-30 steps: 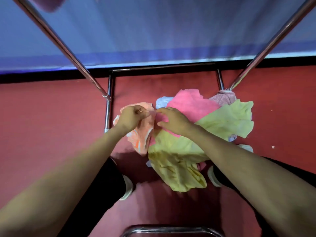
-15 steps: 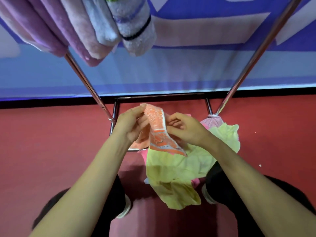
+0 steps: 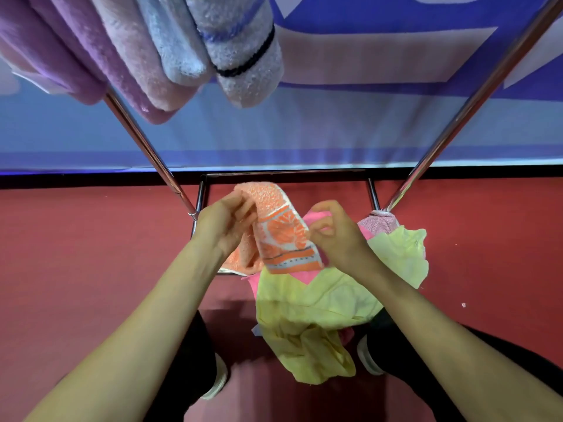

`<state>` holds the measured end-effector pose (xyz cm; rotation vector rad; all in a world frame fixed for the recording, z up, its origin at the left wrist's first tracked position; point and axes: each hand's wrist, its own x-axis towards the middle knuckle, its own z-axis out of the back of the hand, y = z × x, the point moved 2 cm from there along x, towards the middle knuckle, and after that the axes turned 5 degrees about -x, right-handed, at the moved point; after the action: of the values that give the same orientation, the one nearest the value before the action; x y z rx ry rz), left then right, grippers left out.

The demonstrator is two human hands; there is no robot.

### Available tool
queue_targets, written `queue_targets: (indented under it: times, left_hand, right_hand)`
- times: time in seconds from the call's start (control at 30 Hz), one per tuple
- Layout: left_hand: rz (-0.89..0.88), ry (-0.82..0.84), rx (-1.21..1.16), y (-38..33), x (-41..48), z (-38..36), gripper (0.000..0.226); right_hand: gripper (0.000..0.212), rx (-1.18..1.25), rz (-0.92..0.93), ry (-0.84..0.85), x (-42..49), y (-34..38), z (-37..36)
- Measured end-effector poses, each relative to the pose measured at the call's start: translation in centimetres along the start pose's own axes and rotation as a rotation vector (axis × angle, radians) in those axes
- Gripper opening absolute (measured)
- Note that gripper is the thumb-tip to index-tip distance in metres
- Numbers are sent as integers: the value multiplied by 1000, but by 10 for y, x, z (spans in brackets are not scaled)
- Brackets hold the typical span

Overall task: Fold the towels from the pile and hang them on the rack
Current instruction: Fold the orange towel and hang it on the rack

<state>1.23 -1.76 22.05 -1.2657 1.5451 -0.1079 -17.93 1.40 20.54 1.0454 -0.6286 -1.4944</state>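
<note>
**Orange towel lifted off the pile; folding begun, hanging outstanding**

We find the orange-and-white patterned terry towel (image 3: pixel 281 231) held up between both hands, over the far left part of the pile and just in front of the base bar of the chrome tube rack (image 3: pixel 146 144). One second ago it lay on the heap with both hands down on it. Half a second ago it was already rising. It now hangs free, its lower hem just above the other cloths.

The left hand (image 3: pixel 227 228) grasps the towel's left side, fingers curled into the fabric near its top fold. The right hand (image 3: pixel 336 239) has its fingers curled, with thumb and forefinger closing in a ring at the towel's right edge. We judge this to be a pinch on that edge, though the contact is small in view.

On the red floor (image 3: pixel 76 269) there remain a crumpled pale yellow cloth (image 3: pixel 310 309), a bright pink towel (image 3: pixel 316 215) under it, and a speckled pink towel (image 3: pixel 379 223) at the far right. Folded purple, pink, pale blue and striped white towels (image 3: pixel 170 56) hang on the rack at the far left.

Our finding is that this towel has been picked out of the pile. Squaring and folding it come next, and it has not yet been hung. At least three pieces wait below.
</note>
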Motion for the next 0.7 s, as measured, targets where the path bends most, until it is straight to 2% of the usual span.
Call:
queue_targets:
  times: [0.1,0.2,0.27,0.33,0.43,0.5,0.53,0.57,0.63,0.7]
  left_hand:
    - [-156,156,518,10,-13,-9,31]
    - [-235,369,984,35,-23,-13,35]
    - [-355,463,1182,51,-27,-12,41]
    - [-453,443,1145,62,-30,-14,36]
    - [-567,316,898,63,-33,-20,11]
    - [-587,290,836,58,-31,-21,7]
    - [-588,292,839,55,-29,-20,6]
    - [-602,293,873,52,-25,-18,7]
    - [-684,308,1000,48,-19,-17,11]
    - [-807,360,1110,44,-19,-18,10]
  right_hand:
    - [28,121,71,-81,9,7,5]
    - [26,274,13,-126,14,11,11]
    - [23,411,-40,-132,15,15,14]
    - [20,526,-61,-132,14,18,16]
    - [18,630,-75,-149,13,23,20]
    - [19,639,-74,-161,14,24,25]
    - [20,555,-47,-163,16,22,28]
    - [22,370,14,-171,17,21,33]
    - [34,-105,214,-135,17,21,38]
    - [44,-320,380,-35,13,21,35]
